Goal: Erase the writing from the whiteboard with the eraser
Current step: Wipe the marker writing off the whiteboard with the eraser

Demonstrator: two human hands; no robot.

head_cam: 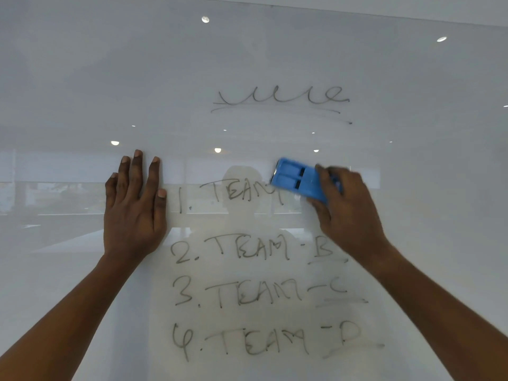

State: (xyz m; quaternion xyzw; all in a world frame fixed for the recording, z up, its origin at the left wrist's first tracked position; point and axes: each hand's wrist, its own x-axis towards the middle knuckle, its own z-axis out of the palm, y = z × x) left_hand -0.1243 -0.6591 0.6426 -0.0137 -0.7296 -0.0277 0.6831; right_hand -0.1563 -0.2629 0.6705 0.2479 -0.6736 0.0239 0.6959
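**Eraser at the end of line one, most of the list still standing**

The left hand (pixel 134 204) lies flat on the whiteboard (pixel 82 92), fingers spread apart and holding nothing, just left of the numeral that opens the first line (pixel 233 192). That line reads "1. TEAM" and then breaks off; whatever followed is either wiped or hidden behind the eraser. Below it, "2. TEAM - B" (pixel 253 250), "3. TEAM - C" (pixel 261 292) and "4. TEAM - D" (pixel 264 343) are intact, each with an underline at its right end. Above, a looping underlined scribble (pixel 283 101) is also untouched.

The blue eraser (pixel 298 178) sits at the right end of line one, tilted, its plastic back towards the camera. The right hand (pixel 349 213) is clamped on its right half, fingers wrapped over the top edge. It is motion-blurred, so I cannot tell whether the pad lies fully flat on the board.

Judged from here, the job is barely begun. The main risks: a tilted eraser wipes with one edge only and leaves grey streaks, and the braced left palm, touching the board just beside the "1.", could smear ink if it slides right. The right forearm crosses near the ends of lines two and three and could smudge them.

No containers are in view.
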